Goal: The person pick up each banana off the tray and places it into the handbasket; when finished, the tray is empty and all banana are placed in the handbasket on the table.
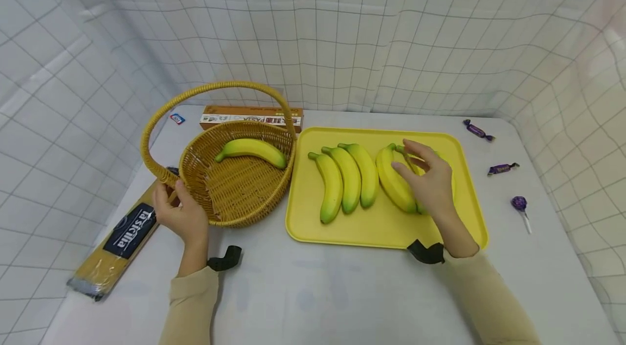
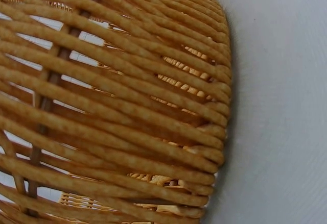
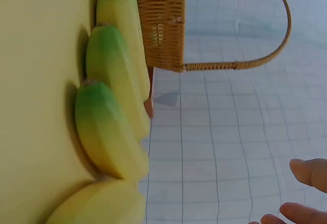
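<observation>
Left hand point(image 1: 182, 218) grips basket point(image 1: 235, 193) rim, near edge. Right hand point(image 1: 430, 184), fingers loosely spread, rests on bananas point(image 1: 393, 184), tray's point(image 1: 371, 225) right side.

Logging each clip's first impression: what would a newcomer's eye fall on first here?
The bright yellow tray at centre holds a row of bananas, with the right hand resting on the rightmost ones. To its left, the left hand touches the rim of a wicker basket holding a single banana.
</observation>
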A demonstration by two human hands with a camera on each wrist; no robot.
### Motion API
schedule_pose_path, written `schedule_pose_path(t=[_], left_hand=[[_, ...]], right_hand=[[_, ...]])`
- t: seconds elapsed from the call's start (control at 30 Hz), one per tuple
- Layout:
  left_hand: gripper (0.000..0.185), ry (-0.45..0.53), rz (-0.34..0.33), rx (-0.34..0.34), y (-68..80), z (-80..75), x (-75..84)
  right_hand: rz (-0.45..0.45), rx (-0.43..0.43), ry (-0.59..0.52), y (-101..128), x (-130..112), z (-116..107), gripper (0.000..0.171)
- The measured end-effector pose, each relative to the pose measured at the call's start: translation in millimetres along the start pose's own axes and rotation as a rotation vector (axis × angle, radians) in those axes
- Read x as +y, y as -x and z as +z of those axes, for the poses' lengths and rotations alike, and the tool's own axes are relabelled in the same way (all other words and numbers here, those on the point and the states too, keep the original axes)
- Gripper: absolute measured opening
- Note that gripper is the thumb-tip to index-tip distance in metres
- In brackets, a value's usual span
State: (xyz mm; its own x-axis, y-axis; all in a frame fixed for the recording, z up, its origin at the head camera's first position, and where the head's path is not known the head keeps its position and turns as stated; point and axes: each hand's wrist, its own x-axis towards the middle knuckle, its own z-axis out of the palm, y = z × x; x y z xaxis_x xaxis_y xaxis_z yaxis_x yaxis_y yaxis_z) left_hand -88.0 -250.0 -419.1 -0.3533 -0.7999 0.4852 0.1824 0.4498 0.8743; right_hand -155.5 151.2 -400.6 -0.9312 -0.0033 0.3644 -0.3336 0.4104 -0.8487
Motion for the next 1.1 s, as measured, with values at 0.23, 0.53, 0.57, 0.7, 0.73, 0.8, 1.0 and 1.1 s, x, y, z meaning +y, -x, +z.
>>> schedule_pose_path(t=[0.23, 0.53, 0.57, 0.7, 0.73, 0.8, 1.0, 1.1], left_hand=[[0.021, 0.012, 0.005, 0.004, 0.0, 0.1, -1.9], [0.02, 0.002, -0.015, 0.006, -0.4, 0.5, -8.1], [0.02, -0.001, -0.017, 0.006, -0.7, 0.7, -9.5], [0.02, -0.017, -0.019, 0.011, -2.7, 1.1, -23.0], [0.02, -0.023, -0.019, 0.012, -3.4, 1.1, -27.6], [0.021, -0.028, -0.018, 0.013, -3.6, 1.1, -30.1], [0.021, -0.02, -0.017, 0.008, -1.2, 0.7, -13.2], [0.021, -0.021, -0.02, 0.006, -0.7, 0.5, -10.6]], right_hand=[[0.081, 0.106, 0.124, 4, 23, -37, 0.051], [0.343, 0.142, 0.202, 10, 46, -69, 0.061], [0.357, 0.136, 0.204, 10, 49, -71, 0.062], [0.39, 0.086, 0.202, 11, 60, -77, 0.069], [0.396, 0.072, 0.2, 11, 63, -77, 0.07], [0.402, 0.044, 0.199, 11, 67, -78, 0.073], [0.42, -0.006, 0.191, 11, 77, -77, 0.078], [0.434, -0.023, 0.19, 12, 82, -76, 0.079]])
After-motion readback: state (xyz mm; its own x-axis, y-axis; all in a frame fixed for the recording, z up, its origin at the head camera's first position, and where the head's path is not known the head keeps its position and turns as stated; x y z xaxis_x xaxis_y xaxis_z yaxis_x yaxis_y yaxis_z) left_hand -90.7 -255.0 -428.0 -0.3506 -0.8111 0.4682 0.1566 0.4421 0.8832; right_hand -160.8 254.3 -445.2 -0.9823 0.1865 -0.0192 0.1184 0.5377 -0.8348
